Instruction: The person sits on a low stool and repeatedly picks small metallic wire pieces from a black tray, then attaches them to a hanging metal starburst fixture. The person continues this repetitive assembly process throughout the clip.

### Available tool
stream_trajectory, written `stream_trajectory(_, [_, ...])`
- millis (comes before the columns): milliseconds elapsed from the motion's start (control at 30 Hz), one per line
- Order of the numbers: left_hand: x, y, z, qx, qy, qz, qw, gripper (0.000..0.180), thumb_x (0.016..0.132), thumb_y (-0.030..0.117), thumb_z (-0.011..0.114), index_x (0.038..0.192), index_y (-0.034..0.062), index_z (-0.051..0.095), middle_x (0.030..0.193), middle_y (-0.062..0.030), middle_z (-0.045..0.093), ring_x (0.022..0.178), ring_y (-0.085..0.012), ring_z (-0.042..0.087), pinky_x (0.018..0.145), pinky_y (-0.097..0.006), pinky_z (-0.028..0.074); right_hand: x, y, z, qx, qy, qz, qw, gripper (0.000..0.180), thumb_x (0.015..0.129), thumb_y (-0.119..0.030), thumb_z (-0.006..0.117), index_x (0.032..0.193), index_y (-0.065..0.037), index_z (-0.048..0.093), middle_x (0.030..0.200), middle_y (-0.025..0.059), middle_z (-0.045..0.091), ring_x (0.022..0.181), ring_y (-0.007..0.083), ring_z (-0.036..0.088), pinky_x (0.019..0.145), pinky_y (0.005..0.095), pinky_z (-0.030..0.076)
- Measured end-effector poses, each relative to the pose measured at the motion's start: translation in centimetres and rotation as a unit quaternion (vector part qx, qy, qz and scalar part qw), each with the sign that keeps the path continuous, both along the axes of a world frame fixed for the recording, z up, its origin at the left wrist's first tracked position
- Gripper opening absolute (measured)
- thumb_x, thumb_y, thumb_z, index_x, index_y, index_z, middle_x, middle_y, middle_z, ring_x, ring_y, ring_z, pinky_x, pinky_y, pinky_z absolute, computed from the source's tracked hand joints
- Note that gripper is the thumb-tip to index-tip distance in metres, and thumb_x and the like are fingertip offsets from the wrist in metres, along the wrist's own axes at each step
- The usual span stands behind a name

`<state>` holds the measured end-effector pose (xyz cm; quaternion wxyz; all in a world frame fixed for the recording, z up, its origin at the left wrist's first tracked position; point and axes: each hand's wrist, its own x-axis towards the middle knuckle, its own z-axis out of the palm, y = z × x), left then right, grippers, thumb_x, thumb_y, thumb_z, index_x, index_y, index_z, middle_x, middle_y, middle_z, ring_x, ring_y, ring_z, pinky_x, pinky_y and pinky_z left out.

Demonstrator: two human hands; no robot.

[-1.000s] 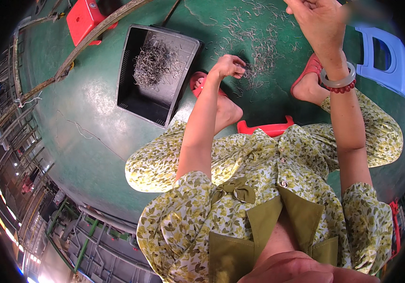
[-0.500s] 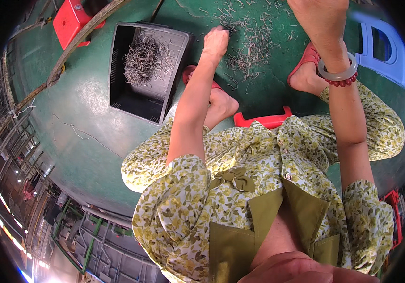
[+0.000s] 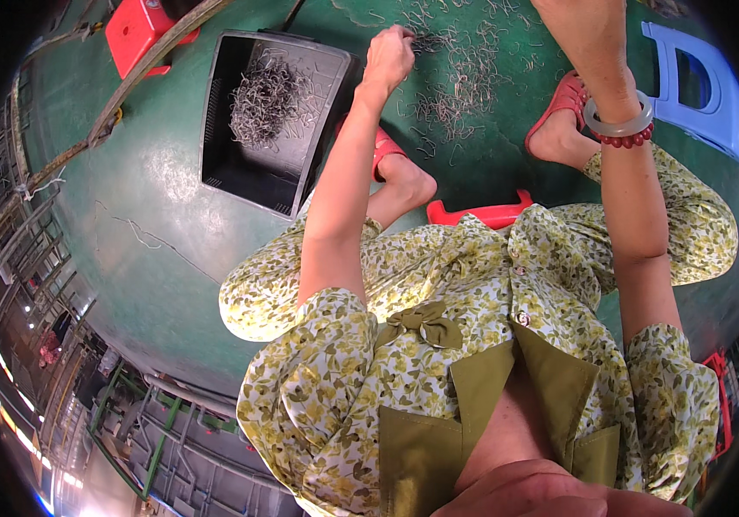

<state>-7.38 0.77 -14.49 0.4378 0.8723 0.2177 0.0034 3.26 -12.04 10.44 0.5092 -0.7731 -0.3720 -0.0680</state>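
My left hand [image 3: 389, 59] is low over the green floor, at the left edge of a loose spread of small bent metal wire hooks [image 3: 464, 82]. Its fingers are curled and pressed together at the hooks; whatever they hold is hidden. To the left stands a black plastic crate [image 3: 329, 82], tilted, with a tangled heap of the same hooks [image 3: 262, 103] inside. My right hand [image 3: 583, 34] reaches past the upper edge of the picture, so its fingers are cut off. A pale bangle [image 3: 595, 129] and a string of red beads [image 3: 624, 140] circle that wrist.
Red sandals [image 3: 566, 102] are on my feet, either side of the hooks. A red stool edge [image 3: 480, 215] shows under me. A blue plastic stool [image 3: 704, 95] lies at the right, a red stool [image 3: 139, 39] at the far left beside a curved pole [image 3: 141, 73].
My left hand has shifted slightly up and left, staying at the edge of the hooks. The right hand has moved a little farther out of the picture.
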Motion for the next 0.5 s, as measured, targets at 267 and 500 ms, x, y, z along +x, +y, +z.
stream_trajectory(267, [1.2, 1.8, 19.3, -0.384, -0.132, -0.017, 0.914, 0.015, 0.088, 0.014, 0.056, 0.094, 0.001, 0.062, 0.075, 0.0017, 0.057, 0.065, -0.0057, 0.053, 0.055, -0.019, 0.045, 0.3, -1.6, 0.3, -0.033, 0.063, 0.033, 0.997, 0.009, 0.082, -0.003, 0.061, 0.088, 0.004, 0.06, 0.067, 0.0033, 0.059, 0.053, 0.0042, 0.052, 0.045, 0.0181, 0.04])
stream_trajectory(500, [2.5, -0.9, 20.0, -0.368, -0.242, 0.032, 0.897, 0.015, 0.087, 0.011, 0.057, 0.092, -0.0022, 0.062, 0.066, 0.0001, 0.056, 0.056, -0.0064, 0.051, 0.053, -0.021, 0.044, -1.0, -1.7, 1.6, -0.045, 0.238, 0.043, 0.969, 0.007, 0.084, -0.003, 0.059, 0.086, 0.003, 0.061, 0.061, 0.0046, 0.059, 0.046, 0.0053, 0.05, 0.041, 0.0175, 0.037])
